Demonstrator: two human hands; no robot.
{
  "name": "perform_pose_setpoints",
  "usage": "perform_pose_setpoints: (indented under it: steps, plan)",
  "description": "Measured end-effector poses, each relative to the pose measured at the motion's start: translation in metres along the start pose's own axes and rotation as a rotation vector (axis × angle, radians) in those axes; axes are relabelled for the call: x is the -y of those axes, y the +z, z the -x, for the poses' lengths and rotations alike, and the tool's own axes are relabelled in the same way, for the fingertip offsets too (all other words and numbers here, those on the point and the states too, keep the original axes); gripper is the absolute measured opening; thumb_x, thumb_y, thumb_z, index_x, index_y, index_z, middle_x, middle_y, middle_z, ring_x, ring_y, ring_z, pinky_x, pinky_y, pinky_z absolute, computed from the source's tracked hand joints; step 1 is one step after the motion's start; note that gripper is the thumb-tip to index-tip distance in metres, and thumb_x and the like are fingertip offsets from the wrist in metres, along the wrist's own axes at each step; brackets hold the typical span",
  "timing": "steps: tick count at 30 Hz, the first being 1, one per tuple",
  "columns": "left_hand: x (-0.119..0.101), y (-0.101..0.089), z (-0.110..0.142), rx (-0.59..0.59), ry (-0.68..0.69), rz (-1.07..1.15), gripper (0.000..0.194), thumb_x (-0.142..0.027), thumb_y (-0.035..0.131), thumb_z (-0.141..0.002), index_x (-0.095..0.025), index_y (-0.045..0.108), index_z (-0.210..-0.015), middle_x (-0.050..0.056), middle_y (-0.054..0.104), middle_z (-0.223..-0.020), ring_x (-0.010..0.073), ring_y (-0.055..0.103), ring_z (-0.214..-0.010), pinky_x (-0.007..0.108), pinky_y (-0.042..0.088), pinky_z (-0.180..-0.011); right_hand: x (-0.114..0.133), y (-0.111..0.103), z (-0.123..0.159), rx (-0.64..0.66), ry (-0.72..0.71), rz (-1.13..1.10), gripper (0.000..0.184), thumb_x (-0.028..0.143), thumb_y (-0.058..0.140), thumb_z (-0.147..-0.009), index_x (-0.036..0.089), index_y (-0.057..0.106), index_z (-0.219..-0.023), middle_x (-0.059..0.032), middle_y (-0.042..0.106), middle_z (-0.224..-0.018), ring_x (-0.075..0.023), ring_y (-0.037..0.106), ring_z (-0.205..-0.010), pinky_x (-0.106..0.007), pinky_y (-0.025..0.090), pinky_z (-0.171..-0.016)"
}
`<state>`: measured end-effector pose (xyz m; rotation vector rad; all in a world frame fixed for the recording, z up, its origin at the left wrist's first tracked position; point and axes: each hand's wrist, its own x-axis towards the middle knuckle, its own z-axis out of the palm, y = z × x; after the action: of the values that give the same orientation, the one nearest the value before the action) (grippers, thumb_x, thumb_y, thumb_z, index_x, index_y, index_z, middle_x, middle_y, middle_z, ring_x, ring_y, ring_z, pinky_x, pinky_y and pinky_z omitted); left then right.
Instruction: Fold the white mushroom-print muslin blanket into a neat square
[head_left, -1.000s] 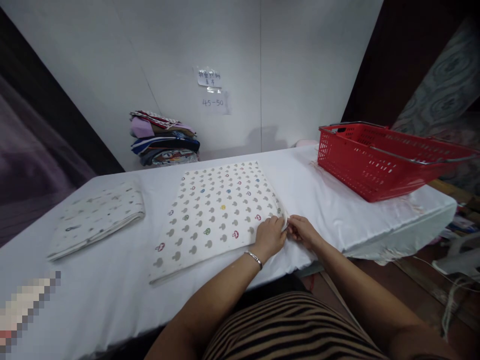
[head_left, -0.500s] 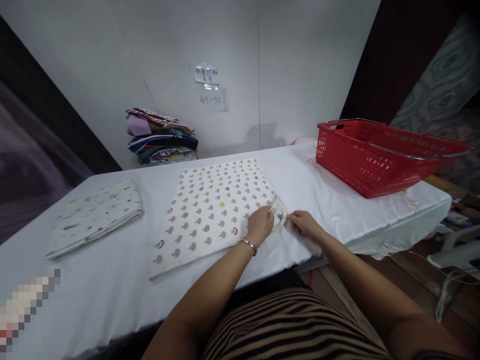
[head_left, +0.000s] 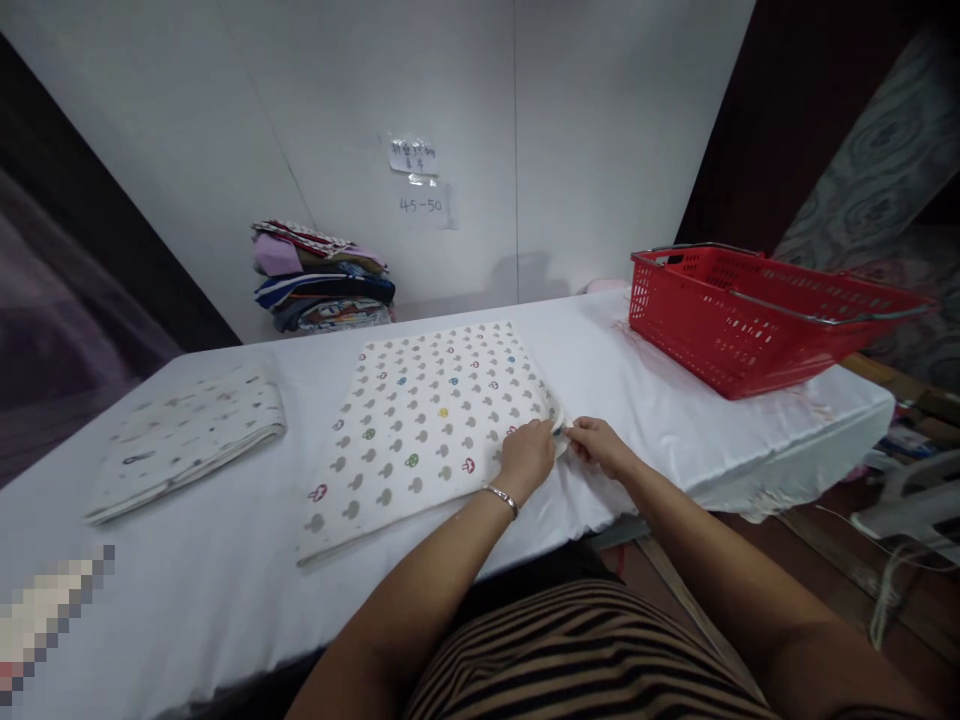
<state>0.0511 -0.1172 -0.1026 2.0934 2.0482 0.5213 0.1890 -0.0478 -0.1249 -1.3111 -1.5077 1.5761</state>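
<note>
A white cloth [head_left: 420, 430] printed with grey and coloured mushrooms lies folded flat in front of me on the table. My left hand [head_left: 529, 458] is closed on its near right corner, the fingers curled over the edge. Just to the right, my right hand [head_left: 596, 445] pinches the tip of that same corner between thumb and fingers. Between the two hands the corner is bent up and bunched, and part of it is hidden by my fingers.
A second folded white printed cloth [head_left: 187, 435] lies on the left of the white-covered table [head_left: 225, 600]. At the back left rises a stack of folded fabrics [head_left: 322, 280]. A red basket [head_left: 750, 330] with metal handles stands at the right end. Paper notes [head_left: 420, 205] hang on the wall.
My left hand has shifted slightly right and down, closer to my right hand. The cloth's corner, turned back with its print showing earlier, is now narrower and more gathered between my fingers.
</note>
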Motion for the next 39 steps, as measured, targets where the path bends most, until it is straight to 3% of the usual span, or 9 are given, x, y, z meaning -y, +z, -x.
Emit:
perform_pose_setpoints:
  steps: [6,10,15,21,26,30,35,39]
  plan:
    - [-0.005,0.009,0.003,-0.007,0.011,-0.036,0.028,-0.017,0.037,-0.087,-0.019,0.056,-0.107,0.010,0.063,-0.101,0.0229,0.059,-0.091,0.033,0.042,-0.075,0.002,0.006,0.004,0.010,-0.025,-0.111,0.022,0.035,0.060,-0.066,0.020,0.044,-0.062,0.0060,0.048,-0.049,-0.0066,0.042,-0.040,-0.018,0.023,-0.036]
    - [-0.004,0.010,0.004,-0.018,-0.056,0.051,0.031,-0.027,0.045,-0.085,-0.021,0.051,-0.115,0.008,0.065,-0.098,0.0236,0.060,-0.090,0.032,0.042,-0.073,0.005,0.011,0.008,0.023,-0.032,-0.141,0.020,0.034,0.062,-0.065,0.020,0.048,-0.066,0.0043,0.052,-0.055,-0.0083,0.048,-0.049,-0.017,0.029,-0.038]
    - [0.000,0.007,0.000,-0.024,-0.153,0.143,0.030,-0.030,0.044,-0.086,-0.021,0.055,-0.112,0.009,0.067,-0.097,0.0243,0.061,-0.088,0.032,0.042,-0.074,0.007,0.017,0.014,0.102,-0.035,-0.194,0.015,0.030,0.060,-0.068,0.018,0.055,-0.075,0.0020,0.057,-0.060,-0.0094,0.052,-0.051,-0.019,0.037,-0.042]
    - [0.006,0.007,-0.004,-0.031,-0.193,0.286,0.025,-0.027,0.041,-0.087,-0.021,0.061,-0.101,0.007,0.068,-0.098,0.0210,0.061,-0.091,0.029,0.041,-0.077,0.001,0.020,0.013,0.109,-0.063,-0.236,0.019,0.031,0.064,-0.067,0.017,0.055,-0.076,0.0015,0.059,-0.062,-0.0100,0.055,-0.054,-0.019,0.040,-0.045]
    - [0.009,0.011,-0.007,-0.023,-0.222,0.223,0.024,-0.026,0.038,-0.089,-0.020,0.061,-0.090,0.006,0.068,-0.091,0.0199,0.061,-0.087,0.028,0.041,-0.074,-0.004,0.023,0.011,0.067,-0.047,-0.149,0.022,0.035,0.065,-0.067,0.017,0.055,-0.076,0.0020,0.059,-0.061,-0.0098,0.055,-0.053,-0.018,0.040,-0.042]
    - [0.007,0.010,-0.005,0.002,-0.225,0.133,0.027,-0.027,0.034,-0.091,-0.020,0.060,-0.093,0.006,0.068,-0.091,0.0194,0.061,-0.088,0.028,0.041,-0.074,-0.008,0.023,0.008,0.017,-0.019,-0.037,0.018,0.032,0.063,-0.066,0.018,0.053,-0.073,0.0023,0.057,-0.054,-0.0112,0.052,-0.046,-0.019,0.035,-0.036]
    - [0.000,-0.006,0.002,0.016,-0.144,-0.065,0.028,-0.029,0.033,-0.093,-0.020,0.054,-0.110,0.008,0.068,-0.092,0.0210,0.063,-0.089,0.030,0.043,-0.074,-0.010,0.015,0.008,-0.034,-0.008,-0.248,0.013,0.027,0.060,-0.062,0.019,0.051,-0.067,0.0023,0.056,-0.052,-0.0108,0.051,-0.046,-0.020,0.037,-0.039]
    - [-0.005,-0.018,0.001,0.022,-0.044,-0.213,0.026,-0.023,0.033,-0.092,-0.018,0.053,-0.108,0.009,0.068,-0.089,0.0226,0.065,-0.085,0.032,0.045,-0.071,-0.005,0.011,0.014,-0.019,-0.012,-0.344,0.017,0.030,0.062,-0.061,0.020,0.049,-0.067,0.0040,0.053,-0.053,-0.0101,0.051,-0.048,-0.020,0.037,-0.042]
